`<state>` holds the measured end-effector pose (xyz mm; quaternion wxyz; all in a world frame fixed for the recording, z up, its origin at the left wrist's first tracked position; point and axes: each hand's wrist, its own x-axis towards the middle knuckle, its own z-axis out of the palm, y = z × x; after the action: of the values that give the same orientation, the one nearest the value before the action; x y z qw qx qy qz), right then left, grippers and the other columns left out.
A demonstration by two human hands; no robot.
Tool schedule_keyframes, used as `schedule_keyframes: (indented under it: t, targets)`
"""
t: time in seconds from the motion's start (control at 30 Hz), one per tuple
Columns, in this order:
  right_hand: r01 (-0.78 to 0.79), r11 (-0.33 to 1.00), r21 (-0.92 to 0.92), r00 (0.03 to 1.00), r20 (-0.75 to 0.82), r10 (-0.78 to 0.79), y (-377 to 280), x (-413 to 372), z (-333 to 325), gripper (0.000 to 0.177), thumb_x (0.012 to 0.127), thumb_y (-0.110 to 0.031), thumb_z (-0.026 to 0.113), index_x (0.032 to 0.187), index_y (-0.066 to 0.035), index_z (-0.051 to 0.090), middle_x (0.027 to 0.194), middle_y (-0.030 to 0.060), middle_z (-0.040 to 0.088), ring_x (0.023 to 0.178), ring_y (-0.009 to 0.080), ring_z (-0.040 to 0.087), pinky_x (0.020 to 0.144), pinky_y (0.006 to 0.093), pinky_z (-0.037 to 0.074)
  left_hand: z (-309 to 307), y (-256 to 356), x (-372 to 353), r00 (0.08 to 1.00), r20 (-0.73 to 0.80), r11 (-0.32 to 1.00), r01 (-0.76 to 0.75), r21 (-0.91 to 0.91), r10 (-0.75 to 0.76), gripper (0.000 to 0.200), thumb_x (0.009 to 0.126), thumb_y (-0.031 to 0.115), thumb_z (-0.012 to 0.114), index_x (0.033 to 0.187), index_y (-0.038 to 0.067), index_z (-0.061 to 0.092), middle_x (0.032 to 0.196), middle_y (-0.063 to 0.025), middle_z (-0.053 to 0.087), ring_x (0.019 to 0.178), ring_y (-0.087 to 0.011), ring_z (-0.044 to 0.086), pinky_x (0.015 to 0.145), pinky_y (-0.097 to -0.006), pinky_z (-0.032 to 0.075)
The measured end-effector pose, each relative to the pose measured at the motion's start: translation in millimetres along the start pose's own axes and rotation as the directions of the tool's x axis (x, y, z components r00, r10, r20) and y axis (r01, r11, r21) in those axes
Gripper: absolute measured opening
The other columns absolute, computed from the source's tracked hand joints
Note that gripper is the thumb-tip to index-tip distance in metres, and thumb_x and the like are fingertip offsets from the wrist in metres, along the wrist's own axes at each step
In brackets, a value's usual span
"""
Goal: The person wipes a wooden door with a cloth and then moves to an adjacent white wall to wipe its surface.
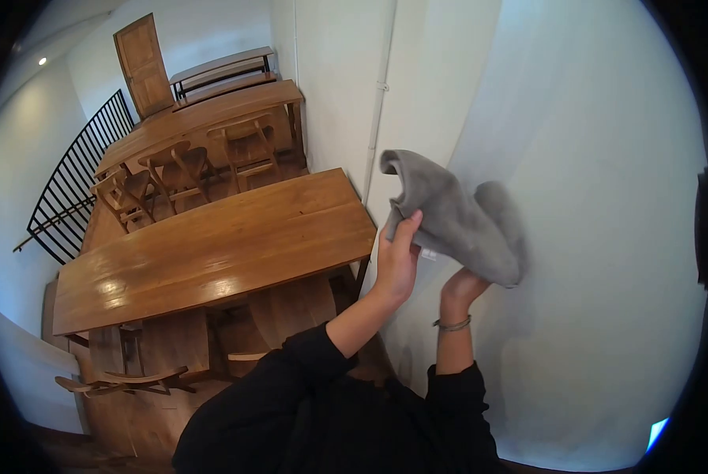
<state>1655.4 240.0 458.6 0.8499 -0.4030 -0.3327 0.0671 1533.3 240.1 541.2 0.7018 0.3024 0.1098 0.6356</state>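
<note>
The left hand (397,257) pinches an edge of the soft grey cloth (456,217), keeping it spread; the right hand (460,286), just beside it, pushes up under the cloth, fingers hidden, grip unclear, seemingly backing it against the white painted wall (606,237); a long glossy wooden table (212,245) stands well left

- White wall (591,237) with a thin white pipe (377,103) running down it.
- Two glossy wooden tables (212,245), with wooden chairs (180,170) between them.
- Black railing (69,197) and a wooden door (143,67) beyond.
</note>
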Motion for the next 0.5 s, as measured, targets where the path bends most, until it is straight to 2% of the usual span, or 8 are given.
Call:
schedule_keyframes:
  t: [0.07,0.17,0.2,0.3,0.37,0.4,0.43,0.5]
  targets:
    - [0.278,0.921,-0.273,0.960,0.103,-0.260,-22.1,20.1,3.1,0.050,0.106,-0.032,0.050,0.140,0.004,0.045,0.146,0.0169,0.048,0.134,0.0252,0.047,0.113,0.0431,0.038,3.4,16.9,4.3,0.995,0.032,0.995,-0.096,-0.003,0.096,0.041,0.101,0.027,0.059,0.133,0.002,0.055,0.126,-0.0041,0.060,0.115,-0.0146,0.057,0.100,-0.0312,0.043]
    - [0.076,0.991,-0.114,0.997,0.018,-0.074,-47.8,28.6,19.0,0.049,0.108,-0.030,0.047,0.141,0.005,0.042,0.146,0.0180,0.048,0.132,0.0253,0.049,0.113,0.0416,0.038,-5.4,20.5,2.6,0.998,-0.047,0.997,-0.035,-0.068,0.032,0.044,0.101,0.029,0.060,0.134,0.001,0.054,0.127,-0.0054,0.060,0.117,-0.0143,0.056,0.102,-0.0316,0.042]
    - [0.092,0.988,-0.123,0.995,0.037,-0.089,-41.2,26.0,18.2,0.050,0.107,-0.028,0.047,0.144,0.005,0.039,0.148,0.0175,0.046,0.132,0.0256,0.048,0.113,0.0415,0.038,-12.9,14.4,1.5,0.997,-0.078,0.996,-0.011,-0.089,0.004,0.045,0.101,0.029,0.060,0.135,0.001,0.054,0.127,-0.0058,0.060,0.118,-0.0142,0.055,0.103,-0.0316,0.042]
    - [0.188,0.965,-0.185,0.981,0.087,-0.174,-18.2,16.0,21.4,0.057,0.106,-0.023,0.049,0.153,0.004,0.028,0.155,0.0169,0.038,0.137,0.0270,0.044,0.116,0.0412,0.034,-45.6,-23.9,4.3,0.982,-0.183,0.989,-0.021,0.148,0.048,0.049,0.101,0.032,0.057,0.139,0.002,0.051,0.134,-0.0066,0.058,0.124,-0.0195,0.054,0.107,-0.0351,0.038]
    - [0.302,0.914,-0.271,0.953,0.111,-0.282,-15.9,4.0,45.7,0.062,0.106,-0.019,0.048,0.158,0.002,0.020,0.161,0.0176,0.031,0.145,0.0283,0.037,0.119,0.0411,0.030,-79.4,-53.1,24.8,0.992,-0.114,0.944,0.088,0.319,-0.054,0.049,0.101,0.031,0.055,0.139,0.001,0.050,0.137,-0.0084,0.056,0.127,-0.0189,0.052,0.109,-0.0330,0.038]
    - [0.300,0.897,-0.325,0.952,0.166,-0.259,-18.5,1.7,53.6,0.065,0.105,-0.017,0.049,0.158,0.002,0.017,0.163,0.0185,0.026,0.148,0.0290,0.031,0.121,0.0407,0.025,-86.4,-60.9,29.8,0.990,-0.086,0.905,0.135,0.404,-0.110,0.049,0.102,0.031,0.054,0.139,0.001,0.050,0.139,-0.0094,0.055,0.128,-0.0186,0.051,0.109,-0.0320,0.037]
    - [0.302,0.876,-0.376,0.948,0.219,-0.232,-22.9,0.9,62.1,0.068,0.104,-0.016,0.049,0.158,0.003,0.013,0.165,0.0194,0.021,0.151,0.0296,0.024,0.122,0.0404,0.020,-81.5,-58.2,37.6,0.971,-0.021,0.932,0.236,0.276,-0.240,0.049,0.103,0.025,0.048,0.144,-0.002,0.047,0.145,-0.0136,0.050,0.133,-0.0199,0.047,0.113,-0.0311,0.034]
    - [0.327,0.857,-0.398,0.927,0.310,-0.209,-24.4,7.9,82.0,0.069,0.104,-0.013,0.046,0.159,0.003,0.009,0.167,0.0215,0.015,0.155,0.0321,0.015,0.124,0.0403,0.013,-57.9,-53.2,62.0,0.987,0.149,0.923,-0.003,0.384,-0.058,0.052,0.104,0.020,0.045,0.151,-0.002,0.039,0.155,-0.0150,0.042,0.142,-0.0211,0.040,0.117,-0.0312,0.029]
